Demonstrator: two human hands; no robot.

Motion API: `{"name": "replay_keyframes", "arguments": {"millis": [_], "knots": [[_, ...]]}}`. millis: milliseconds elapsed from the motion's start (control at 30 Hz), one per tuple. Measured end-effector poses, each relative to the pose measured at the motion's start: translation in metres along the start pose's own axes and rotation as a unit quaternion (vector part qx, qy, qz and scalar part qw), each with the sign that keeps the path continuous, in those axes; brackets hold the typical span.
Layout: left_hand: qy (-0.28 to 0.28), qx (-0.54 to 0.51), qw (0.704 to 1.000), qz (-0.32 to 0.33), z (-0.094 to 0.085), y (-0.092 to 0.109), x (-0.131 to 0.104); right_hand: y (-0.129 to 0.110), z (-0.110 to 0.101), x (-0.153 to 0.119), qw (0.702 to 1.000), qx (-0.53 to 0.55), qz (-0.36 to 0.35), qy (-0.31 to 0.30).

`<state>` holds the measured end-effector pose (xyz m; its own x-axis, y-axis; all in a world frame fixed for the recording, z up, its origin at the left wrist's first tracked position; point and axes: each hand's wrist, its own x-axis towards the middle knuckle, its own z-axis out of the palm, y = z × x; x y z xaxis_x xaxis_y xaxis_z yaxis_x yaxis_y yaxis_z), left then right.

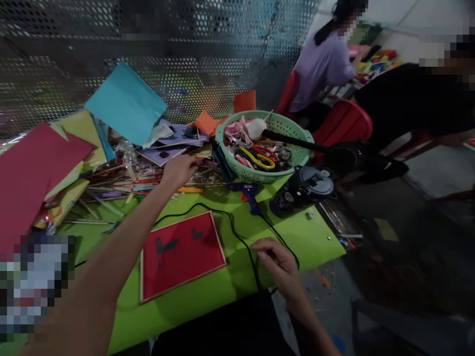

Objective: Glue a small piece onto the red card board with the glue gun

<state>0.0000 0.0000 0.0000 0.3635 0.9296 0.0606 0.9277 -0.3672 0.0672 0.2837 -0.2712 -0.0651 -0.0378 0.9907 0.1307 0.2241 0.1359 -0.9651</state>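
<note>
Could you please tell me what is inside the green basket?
The green basket shows yellow-handled scissors, red-handled scissors and pink scraps. Whatever lies beneath them is covered.

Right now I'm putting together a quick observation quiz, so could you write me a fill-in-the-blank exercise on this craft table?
The hand reaching over the sticks is the person's ____ one. The framed panel lying on the table is ____, with dark shapes on it. The basket that holds the scissors is ____. The glue gun has a mostly ____ body.

Missing words: left; red; green; blue.
</note>
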Motion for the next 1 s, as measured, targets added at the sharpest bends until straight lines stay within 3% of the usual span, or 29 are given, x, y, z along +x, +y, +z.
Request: {"name": "replay_keyframes", "arguments": {"millis": [167,533,800,900,1000], "knots": [[-0.013,0.000,1.000,0.019,-0.001,-0.011,-0.004,0.000,0.000,0.001,1.000,-0.001,-0.002,-0.002],[-0.013,0.026,0.999,0.026,0.013,0.018,0.008,-0.002,0.000,0.001,1.000,0.002,-0.003,0.001],[0.038,-0.053,0.998,0.004,0.004,0.013,-0.014,0.001,0.000,-0.001,1.000,-0.004,0.002,0.003],[0.070,-0.262,0.962,-0.022,-0.003,0.007,-0.037,0.000,0.001,0.000,1.000,-0.011,0.005,0.007],[0.059,-0.475,0.876,-0.057,-0.006,0.006,-0.068,-0.004,0.002,0.000,1.000,-0.022,0.010,0.018]]}}
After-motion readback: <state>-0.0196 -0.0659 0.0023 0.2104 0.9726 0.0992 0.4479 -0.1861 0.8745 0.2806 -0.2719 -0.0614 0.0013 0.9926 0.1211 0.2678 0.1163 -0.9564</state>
